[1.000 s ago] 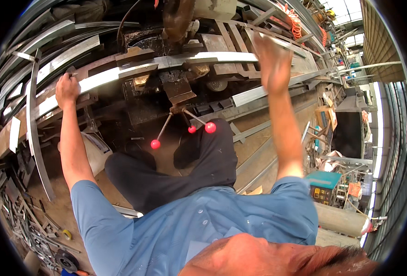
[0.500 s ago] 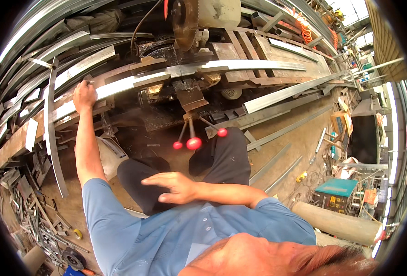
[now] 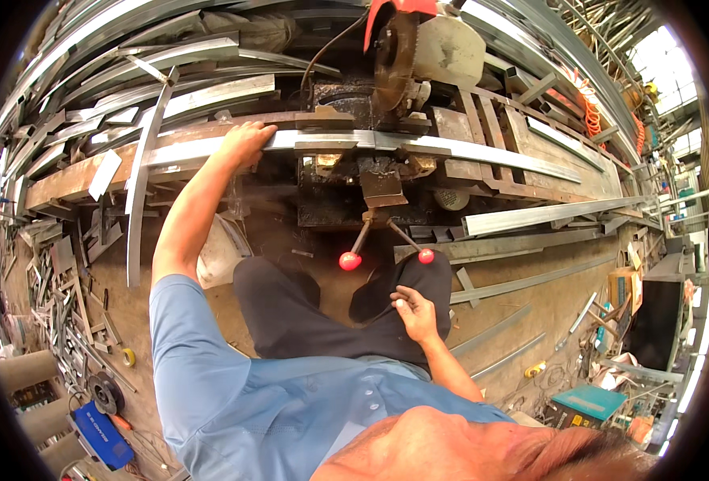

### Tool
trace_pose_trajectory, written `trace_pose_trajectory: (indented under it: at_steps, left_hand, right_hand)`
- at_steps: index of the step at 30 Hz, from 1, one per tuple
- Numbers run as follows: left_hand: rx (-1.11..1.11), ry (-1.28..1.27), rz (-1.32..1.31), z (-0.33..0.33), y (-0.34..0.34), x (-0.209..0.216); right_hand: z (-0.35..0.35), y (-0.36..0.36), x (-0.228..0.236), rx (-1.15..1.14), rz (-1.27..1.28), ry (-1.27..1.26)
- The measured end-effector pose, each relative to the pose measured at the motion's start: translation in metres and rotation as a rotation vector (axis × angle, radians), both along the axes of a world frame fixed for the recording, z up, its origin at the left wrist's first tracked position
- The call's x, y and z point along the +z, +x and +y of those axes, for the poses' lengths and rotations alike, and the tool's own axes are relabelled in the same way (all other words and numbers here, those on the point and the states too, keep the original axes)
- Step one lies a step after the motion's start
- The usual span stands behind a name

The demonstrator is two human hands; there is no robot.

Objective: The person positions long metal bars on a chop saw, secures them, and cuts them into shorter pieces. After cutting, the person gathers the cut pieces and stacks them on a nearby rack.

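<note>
A long silvery metal bar lies across the bed of a cut-off saw. My left hand is wrapped over it from above, left of the saw's clamp. The round saw blade, under a red guard, stands above the bar. My right hand is over my right thigh, palm turned partly up, fingers loosely bent and apart, with nothing in it. Beyond it, below the clamp, is a spoked handle with red knobs; the hand does not touch it.
Several metal bars and offcuts are piled behind the saw. An upright flat bar stands left of my left arm. A thick bar juts out at right. Scraps and a blue case lie on the floor at left.
My left hand has moved right along the bar, closer to the clamp. The right hand went from my belly to over my right thigh. The view shifted; two red knobs show instead of three.
</note>
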State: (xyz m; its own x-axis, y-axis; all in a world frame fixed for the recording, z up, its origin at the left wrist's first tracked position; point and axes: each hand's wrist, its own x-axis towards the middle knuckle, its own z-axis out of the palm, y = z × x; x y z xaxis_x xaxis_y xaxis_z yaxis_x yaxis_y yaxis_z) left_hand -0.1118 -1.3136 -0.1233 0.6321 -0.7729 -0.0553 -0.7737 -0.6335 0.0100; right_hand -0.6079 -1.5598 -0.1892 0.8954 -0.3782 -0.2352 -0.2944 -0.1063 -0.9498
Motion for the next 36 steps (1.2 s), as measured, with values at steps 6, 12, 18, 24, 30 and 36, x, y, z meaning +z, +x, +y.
trace_pose_trajectory:
  at_steps: [6, 12, 18, 24, 30, 36]
  left_hand:
    - [0.010, -0.133, 0.023, -0.002, -0.006, 0.070]
    - [0.070, -0.193, -0.120, 0.064, -0.060, 0.136]
    - [0.679, -0.387, -0.214, 0.218, -0.232, 0.214]
    - [1.280, -0.368, -0.194, 0.382, -0.444, 0.111]
    - [1.980, -0.434, 0.267, 0.395, -0.652, -0.104]
    - [2.183, -0.590, 0.626, 0.321, -0.751, -0.294]
  right_hand:
    - [-0.005, 0.006, 0.013, 0.020, -0.023, -0.116]
    - [-0.008, 0.011, -0.015, 0.023, -0.074, -0.020]
    - [0.010, -0.002, -0.029, 0.015, -0.084, -0.199]
    - [0.019, 0.002, -0.006, 0.187, 0.018, -0.594]
    - [0.033, 0.017, 0.008, 0.326, 0.179, -0.767]
    - [0.043, 0.023, 0.010, 0.477, 0.251, -0.811]
